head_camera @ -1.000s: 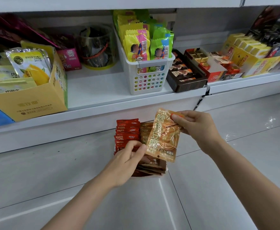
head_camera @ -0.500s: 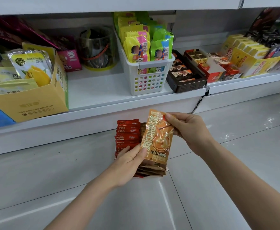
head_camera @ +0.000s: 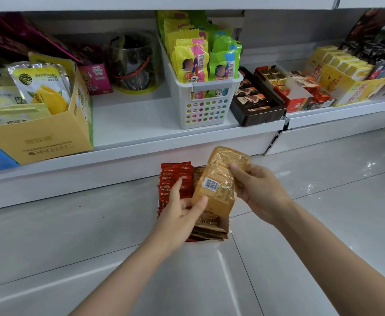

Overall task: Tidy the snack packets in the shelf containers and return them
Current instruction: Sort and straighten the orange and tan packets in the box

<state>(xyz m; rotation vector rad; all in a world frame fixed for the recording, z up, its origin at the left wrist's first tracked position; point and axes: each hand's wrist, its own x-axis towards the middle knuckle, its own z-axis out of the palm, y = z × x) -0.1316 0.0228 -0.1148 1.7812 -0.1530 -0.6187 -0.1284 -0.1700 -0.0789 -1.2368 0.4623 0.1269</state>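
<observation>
Flipped since half a second ago, the orange snack packet (head_camera: 218, 181) now shows its barcode side where the printed front faced the camera, and it leans with its top toward the shelf. Right hand (head_camera: 258, 191) pinches its right edge, thumb on the face near the top, fingers curled behind. Left hand (head_camera: 180, 210) comes in from below, thumb pressed on the packet's lower left corner, forefinger stretched up against the red packets (head_camera: 175, 176). Those red packets stand in a tight row on the left of a container on the floor, with a row of brown-orange packets (head_camera: 209, 231) beside them on the right, just under the held one; the container itself is almost entirely hidden by its contents and the hands. White floor tiles (head_camera: 72, 236) spread all round. Up on the shelf (head_camera: 129, 124), there is a bare stretch between a yellow cardboard box (head_camera: 38, 137) of mango pouches on the left and a white perforated basket (head_camera: 200, 106) packed with yellow and green sweet packets. Right of the basket sits a dark brown tray (head_camera: 257, 115) of chocolates, then a red box (head_camera: 296, 99), then a yellow display carton (head_camera: 351, 85) further right.
</observation>
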